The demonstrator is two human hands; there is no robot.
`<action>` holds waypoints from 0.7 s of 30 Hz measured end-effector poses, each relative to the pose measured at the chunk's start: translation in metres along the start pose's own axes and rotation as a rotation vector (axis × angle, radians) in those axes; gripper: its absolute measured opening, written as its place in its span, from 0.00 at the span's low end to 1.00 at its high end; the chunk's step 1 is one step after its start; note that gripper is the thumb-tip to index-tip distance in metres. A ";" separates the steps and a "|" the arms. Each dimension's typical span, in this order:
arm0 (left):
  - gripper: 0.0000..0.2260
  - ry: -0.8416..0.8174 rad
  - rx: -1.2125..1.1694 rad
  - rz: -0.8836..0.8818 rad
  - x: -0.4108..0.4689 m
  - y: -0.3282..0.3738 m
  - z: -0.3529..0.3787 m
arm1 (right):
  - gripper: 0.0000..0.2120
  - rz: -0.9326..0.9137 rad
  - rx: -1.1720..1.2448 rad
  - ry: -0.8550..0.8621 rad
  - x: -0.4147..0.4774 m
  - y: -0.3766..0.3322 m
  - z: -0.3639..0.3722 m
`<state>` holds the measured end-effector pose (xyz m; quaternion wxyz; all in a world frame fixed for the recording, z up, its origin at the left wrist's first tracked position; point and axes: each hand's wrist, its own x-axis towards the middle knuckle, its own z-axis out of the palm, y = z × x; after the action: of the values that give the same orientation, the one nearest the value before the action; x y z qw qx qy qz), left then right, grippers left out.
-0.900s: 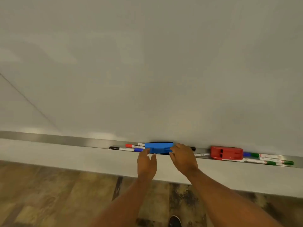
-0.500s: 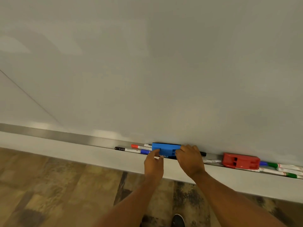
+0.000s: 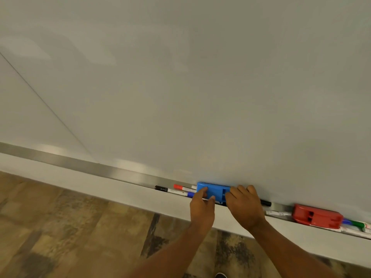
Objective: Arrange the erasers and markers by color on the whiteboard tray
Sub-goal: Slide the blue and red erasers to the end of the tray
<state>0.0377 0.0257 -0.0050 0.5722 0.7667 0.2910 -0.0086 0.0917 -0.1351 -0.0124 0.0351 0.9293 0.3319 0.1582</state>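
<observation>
Our left hand [image 3: 202, 209] has its fingers on the front of the blue eraser [image 3: 213, 190], thumb by the lower edge, gripping the left half. Our right hand [image 3: 246, 205] lies spread over the eraser's right end, fingers reaching toward the whiteboard [image 3: 200, 87]; whether it truly grips we cannot tell. The eraser sits in the tray [image 3: 120, 174], against the board.

Just left of the eraser lie a red-capped marker [image 3: 183, 187] and, in front of it, a marker [image 3: 174, 191] with a black cap at its left end and blue at its right. A black cap [image 3: 265, 203] pokes out right of our right hand. Farther right sits the red eraser [image 3: 317, 216], a white marker barrel [image 3: 278, 213] on its left, blue and green markers [image 3: 359, 225] on its right. Below is the brown floor [image 3: 60, 227].
</observation>
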 end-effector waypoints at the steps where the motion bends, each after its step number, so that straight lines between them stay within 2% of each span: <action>1: 0.19 0.014 -0.003 -0.002 0.003 -0.001 -0.005 | 0.07 -0.003 0.009 0.001 0.004 -0.003 -0.002; 8: 0.11 0.121 -0.108 -0.040 0.032 -0.002 -0.068 | 0.06 -0.045 0.088 0.023 0.054 -0.049 -0.019; 13: 0.09 0.200 -0.070 -0.021 0.053 -0.003 -0.125 | 0.05 -0.079 0.136 0.024 0.097 -0.090 -0.023; 18: 0.07 0.283 -0.070 -0.036 0.077 -0.010 -0.187 | 0.07 -0.104 0.231 0.014 0.145 -0.147 -0.023; 21: 0.05 0.333 -0.075 -0.042 0.095 -0.018 -0.228 | 0.12 -0.105 0.316 -0.042 0.174 -0.186 -0.024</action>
<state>0.0356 0.2720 0.0250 0.5441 0.7293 0.3979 0.1176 0.0986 0.1181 0.0261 -0.0963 0.9077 0.4000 0.0825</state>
